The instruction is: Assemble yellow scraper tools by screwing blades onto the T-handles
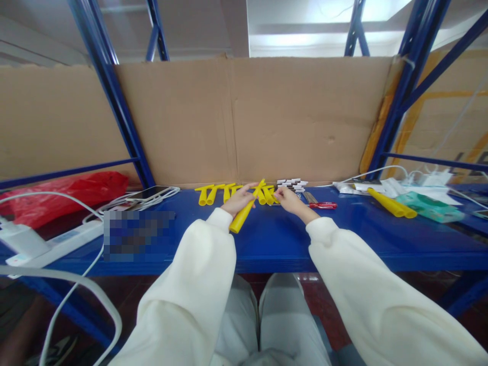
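My left hand (239, 200) is closed around a long yellow tapered tube (241, 218), its wide end tilted down toward me and its thin end pointing up and away. Beside it, my right hand (290, 200) has its fingers curled together in a pinch. Whatever is between those fingers is too small to make out. Several more yellow tapered tubes (210, 196) lie in a row behind and around my left hand, some partly hidden by it. Just behind my right hand sits a stack of black-and-white sticks (293, 184).
A red-handled tool (323, 205) lies right of my right hand. Two yellow tubes (392, 204) rest by a green plastic packet (430, 207) at far right. Left are a red bag (68, 195), a power strip (61, 244) and cables. A cardboard sheet (183, 122) backs the blue shelf (274, 244).
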The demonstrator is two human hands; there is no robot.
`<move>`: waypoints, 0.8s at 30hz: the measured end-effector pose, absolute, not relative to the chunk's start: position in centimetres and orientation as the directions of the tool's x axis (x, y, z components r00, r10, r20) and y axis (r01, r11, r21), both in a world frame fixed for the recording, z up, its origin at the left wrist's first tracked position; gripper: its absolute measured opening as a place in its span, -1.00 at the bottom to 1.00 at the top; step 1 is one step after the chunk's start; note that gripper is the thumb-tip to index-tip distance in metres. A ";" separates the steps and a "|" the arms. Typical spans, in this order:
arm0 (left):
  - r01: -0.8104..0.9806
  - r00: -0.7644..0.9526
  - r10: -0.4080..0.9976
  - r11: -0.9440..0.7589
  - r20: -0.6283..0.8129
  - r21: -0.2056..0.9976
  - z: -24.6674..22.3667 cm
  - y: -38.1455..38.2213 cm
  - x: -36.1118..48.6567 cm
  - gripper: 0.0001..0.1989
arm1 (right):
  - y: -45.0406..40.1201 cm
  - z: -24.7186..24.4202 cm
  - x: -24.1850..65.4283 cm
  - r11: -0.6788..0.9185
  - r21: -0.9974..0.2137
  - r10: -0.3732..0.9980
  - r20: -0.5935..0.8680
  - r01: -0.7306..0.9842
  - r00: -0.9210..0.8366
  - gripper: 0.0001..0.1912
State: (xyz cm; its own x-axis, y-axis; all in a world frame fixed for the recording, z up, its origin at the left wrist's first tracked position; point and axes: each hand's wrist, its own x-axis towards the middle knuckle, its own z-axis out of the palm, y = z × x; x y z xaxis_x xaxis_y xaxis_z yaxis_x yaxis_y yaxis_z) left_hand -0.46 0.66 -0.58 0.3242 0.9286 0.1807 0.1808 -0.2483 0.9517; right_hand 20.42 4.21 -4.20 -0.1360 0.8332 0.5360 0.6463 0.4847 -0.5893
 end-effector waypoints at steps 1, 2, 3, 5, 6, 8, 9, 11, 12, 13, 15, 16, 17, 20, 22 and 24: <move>0.243 0.321 0.922 -0.299 0.214 0.923 -0.8 0.9 -0.4 -0.46 | 4.3 -4.1 20.6 0.482 -0.618 0.837 0.534 0.621 -0.119 -0.90; 0.310 0.312 0.916 -0.348 0.251 0.885 -1.1 1.2 -0.4 -0.46 | 4.4 -4.1 20.7 0.479 -0.643 0.841 0.532 0.597 -0.102 -0.89; 0.386 0.305 0.908 -0.392 0.286 0.835 -1.4 1.5 -0.4 -0.45 | 4.4 -4.0 20.7 0.475 -0.667 0.844 0.529 0.574 -0.083 -0.88; 0.534 0.324 0.872 -0.490 0.368 0.689 -2.0 2.0 -0.4 -0.45 | 4.3 -3.8 20.7 0.472 -0.706 0.847 0.530 0.528 -0.049 -0.86; 0.603 0.329 0.850 -0.525 0.412 0.600 -2.2 2.2 -0.4 -0.47 | 4.2 -3.7 20.7 0.472 -0.722 0.848 0.528 0.506 -0.037 -0.85; 0.698 0.362 0.815 -0.559 0.452 0.448 -2.6 2.4 -0.3 -0.50 | 3.9 -3.5 20.6 0.468 -0.749 0.854 0.520 0.468 -0.021 -0.84; 0.728 0.378 0.805 -0.564 0.458 0.391 -2.8 2.3 -0.2 -0.51 | 3.8 -3.5 20.5 0.466 -0.760 0.858 0.514 0.453 -0.021 -0.84; 0.759 0.405 0.792 -0.570 0.458 0.314 -2.9 2.1 0.1 -0.52 | 3.5 -3.3 20.5 0.462 -0.776 0.865 0.501 0.429 -0.026 -0.85; 0.768 0.415 0.786 -0.573 0.459 0.287 -2.9 1.9 0.2 -0.52 | 3.4 -3.3 20.4 0.461 -0.783 0.868 0.496 0.417 -0.030 -0.85; 0.774 0.425 0.780 -0.576 0.459 0.263 -2.8 1.7 0.4 -0.52 | 3.3 -3.3 20.4 0.462 -0.788 0.869 0.493 0.407 -0.033 -0.85; 0.783 0.443 0.774 -0.580 0.453 0.224 -2.7 1.3 0.7 -0.52 | 3.1 -3.3 20.3 0.466 -0.793 0.869 0.493 0.391 -0.036 -0.84; 0.789 0.449 0.775 -0.577 0.445 0.208 -2.7 1.1 0.8 -0.51 | 3.1 -3.3 20.3 0.469 -0.794 0.868 0.494 0.387 -0.038 -0.84; 0.796 0.455 0.778 -0.574 0.434 0.194 -2.6 0.9 0.9 -0.51 | 3.1 -3.3 20.2 0.472 -0.793 0.867 0.496 0.385 -0.041 -0.84; 0.810 0.472 0.775 -0.569 0.420 0.139 -2.4 0.3 1.3 -0.50 | 3.0 -3.2 20.2 0.476 -0.784 0.866 0.496 0.398 -0.061 -0.87; 0.815 0.490 0.764 -0.572 0.420 0.089 -2.2 -0.1 1.5 -0.50 | 2.9 -3.2 20.1 0.480 -0.775 0.867 0.490 0.411 -0.090 -0.87; 0.821 0.509 0.759 -0.569 0.407 0.035 -2.0 -0.6 1.8 -0.50 | 2.9 -3.2 20.1 0.487 -0.762 0.865 0.488 0.426 -0.115 -0.85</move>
State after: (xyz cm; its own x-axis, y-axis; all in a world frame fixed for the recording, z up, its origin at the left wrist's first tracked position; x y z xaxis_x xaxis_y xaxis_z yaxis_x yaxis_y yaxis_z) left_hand 1.76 -0.62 -1.99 0.5087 0.7587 0.4069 0.8214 -0.5694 0.0348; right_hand 20.14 2.92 -3.19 -0.1147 0.8652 0.4881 0.4265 0.4866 -0.7624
